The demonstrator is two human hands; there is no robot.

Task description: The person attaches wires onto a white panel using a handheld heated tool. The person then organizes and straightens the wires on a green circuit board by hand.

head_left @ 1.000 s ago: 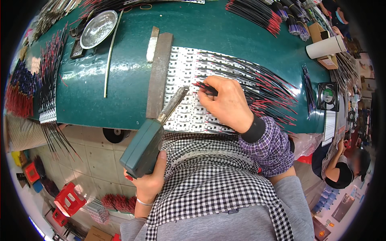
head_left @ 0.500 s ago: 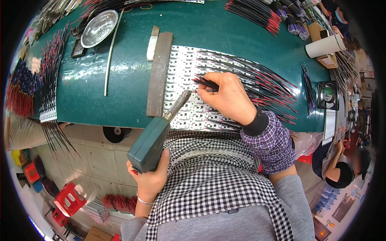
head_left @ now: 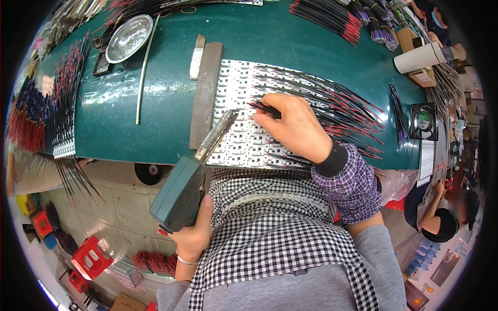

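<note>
My left hand (head_left: 193, 237) is closed round the grip of a dark green soldering gun (head_left: 179, 194). Its metal barrel slants up to the right, and the tip is over the white sheet of small circuit boards (head_left: 236, 142), a little left of my right fingers. Pinched in my right hand (head_left: 300, 124) is a bunch of thin black wires (head_left: 267, 109), their ends pointing left over the boards. Rows of black wires with red parts (head_left: 353, 103) fan out rightward from the sheet. Whether the gun's tip touches a board I cannot tell.
A flat metal bar (head_left: 206, 98) lies along the sheet's left edge on the green table (head_left: 171, 114). Farther left are a thin rod (head_left: 141, 88), a metal dish (head_left: 128, 39) and a wired board strip (head_left: 64, 147). A small fan (head_left: 423, 122) stands right.
The soldering gun has drawn back left and slightly down with my left hand, its tip moving away from my right fingers. My right hand has barely shifted, still pinching the wires.
</note>
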